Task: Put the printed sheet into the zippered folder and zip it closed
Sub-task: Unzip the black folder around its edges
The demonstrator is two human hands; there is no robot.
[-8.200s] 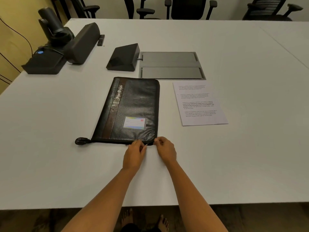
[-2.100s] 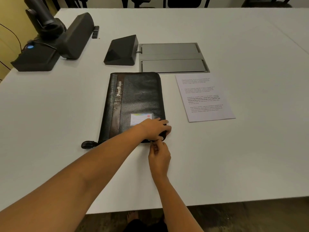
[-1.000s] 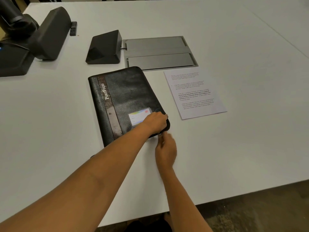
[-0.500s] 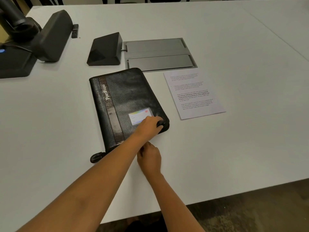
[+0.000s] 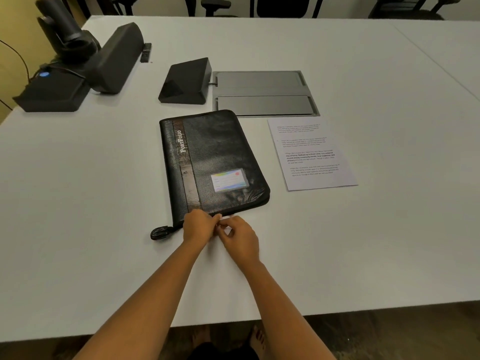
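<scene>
Looks to be on the first step: getting the zip open before any loading. Meets at the near short edge of the folder (image 5: 213,162) with left hand (image 5: 198,226) and right hand (image 5: 240,239), fingers of both curled and tips pinching at that edge, probably on the zip pull, though too small to tell. Shows the folder shut and flat on the table (image 5: 78,203), just ahead of the hands, cover and name card facing up. Runs its long axis away from the body, far end leaning a little left, spine down the left side, lettering reading toward the far end, black tab (image 5: 159,233) sticking out at the near left corner. Shows the sheet (image 5: 313,154) outside, flat just right of the folder, not touching, long side roughly parallel. Calls next for a firm hold on the pull and a steady drag round the near right corner, other hand pinning the cover, then lifting the cover for the sheet.
</scene>
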